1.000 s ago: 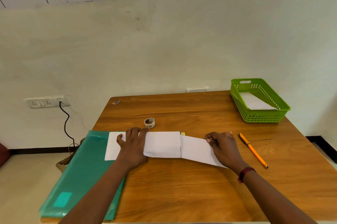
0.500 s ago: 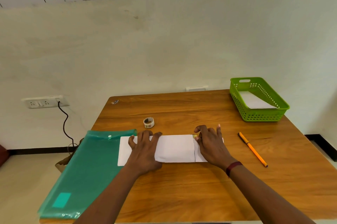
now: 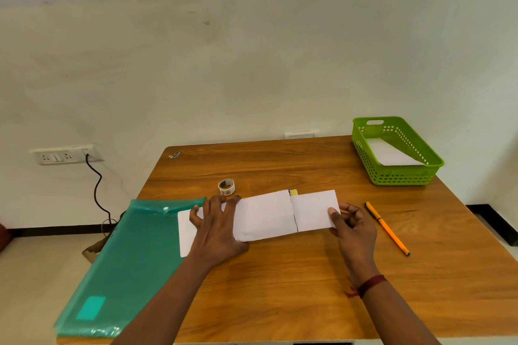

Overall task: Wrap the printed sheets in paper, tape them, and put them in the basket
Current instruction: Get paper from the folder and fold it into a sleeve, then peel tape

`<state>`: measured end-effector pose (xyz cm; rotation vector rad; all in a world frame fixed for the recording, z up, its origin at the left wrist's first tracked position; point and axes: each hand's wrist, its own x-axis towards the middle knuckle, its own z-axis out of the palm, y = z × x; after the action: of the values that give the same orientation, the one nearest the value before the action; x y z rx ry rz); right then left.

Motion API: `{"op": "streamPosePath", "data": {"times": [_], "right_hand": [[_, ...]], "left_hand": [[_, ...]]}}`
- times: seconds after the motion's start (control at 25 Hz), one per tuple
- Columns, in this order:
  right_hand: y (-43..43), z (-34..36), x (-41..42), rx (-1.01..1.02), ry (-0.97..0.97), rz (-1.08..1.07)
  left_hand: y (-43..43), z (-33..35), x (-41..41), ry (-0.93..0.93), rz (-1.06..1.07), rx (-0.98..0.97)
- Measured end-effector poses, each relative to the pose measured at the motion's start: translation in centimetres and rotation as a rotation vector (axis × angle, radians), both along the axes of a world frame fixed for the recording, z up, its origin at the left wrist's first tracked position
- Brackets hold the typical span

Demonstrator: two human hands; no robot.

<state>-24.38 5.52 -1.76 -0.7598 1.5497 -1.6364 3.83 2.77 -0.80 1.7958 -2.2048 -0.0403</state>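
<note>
Nearest the camera, a green plastic folder [image 3: 131, 257] is seen lying along the left edge of the wooden table [image 3: 280, 283], its near end overhanging the table's front.

The left hand [image 3: 218, 229] is kept flat on the wrapping paper [image 3: 263, 215], fingers spread and straight, as half a second ago. The right hand [image 3: 354, 228] has been moved. Earlier it was pressed flat on the right flap. Now it is drawn back to the flap's right edge, which is pinched between thumb and curled fingers. A dark red band is worn on that wrist.

The wrapping paper lies across the middle of the table between the hands as a long white strip. Its left end rests on the folder and its right end is raised slightly in the pinch. Two flaps are folded over and meet at a seam right of centre, marked by a thin dark line. A small yellow corner [image 3: 293, 192] pokes out at the seam's far end. The printed sheets themselves are hidden inside.

An orange pencil [image 3: 386, 228] lies just right of the right hand. A tape roll [image 3: 226, 187] stands just beyond the paper. The green basket [image 3: 403, 176] sits at the far right corner, with a white packet [image 3: 392, 154] in it.
</note>
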Motion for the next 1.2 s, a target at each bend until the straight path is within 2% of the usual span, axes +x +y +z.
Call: {"op": "streamPosePath", "data": {"times": [0.28, 0.52, 0.88, 1.12, 1.2], "right_hand": [[-0.1, 0.8, 0.9, -0.108, 0.043, 0.087], [-0.2, 1.7, 1.9, -0.178, 0.195, 0.178], [-0.8, 3.3, 2.8, -0.196, 0.018, 0.304], [-1.9, 4.3, 2.9, -0.23, 0.124, 0.342], [-2.7, 5.6, 2.8, -0.258, 0.177, 0.354]], "left_hand": [[0.1, 0.8, -1.2, 0.019, 0.021, -0.034], [-0.2, 1.6, -2.9, 0.046, 0.038, -0.056], [-0.1, 1.9, -5.0, 0.152, 0.074, -0.076], [0.3, 1.7, -6.2, 0.114, 0.101, 0.034], [0.1, 2.2, -6.8, 0.165, 0.108, 0.112]]}}
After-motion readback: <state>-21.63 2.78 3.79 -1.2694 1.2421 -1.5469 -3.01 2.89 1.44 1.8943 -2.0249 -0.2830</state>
